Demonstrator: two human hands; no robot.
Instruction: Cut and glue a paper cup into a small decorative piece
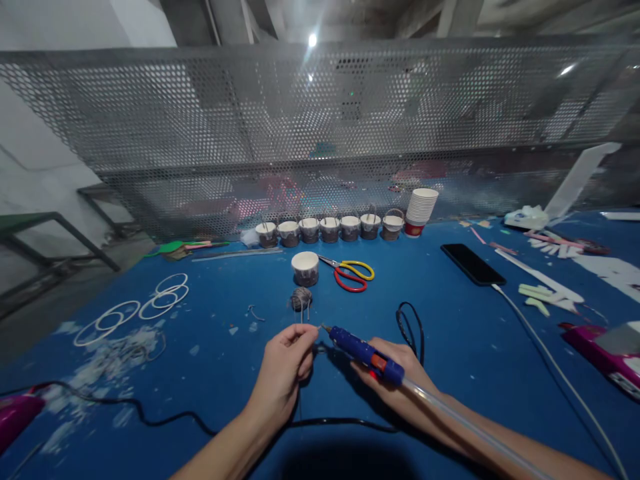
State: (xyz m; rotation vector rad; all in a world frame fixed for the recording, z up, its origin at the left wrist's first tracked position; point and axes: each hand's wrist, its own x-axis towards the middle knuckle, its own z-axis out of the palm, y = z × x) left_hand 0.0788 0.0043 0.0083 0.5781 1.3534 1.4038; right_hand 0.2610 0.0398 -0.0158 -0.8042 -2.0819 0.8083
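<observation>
My right hand is wrapped round a blue hot glue gun with a long clear glue stick running out of its back. The gun's nozzle points left, almost at the fingertips of my left hand. Those fingers are pinched on the end of a thin grey cord. Just beyond them lies a small ball of grey yarn. A white paper cup with a grey-wrapped outside stands behind the yarn. Scissors with red and yellow handles lie to its right.
Several grey-wrapped cups line the back beside a stack of paper cups. White rings lie at left. A phone with a white cable is at right. A black cord crosses the blue table in front.
</observation>
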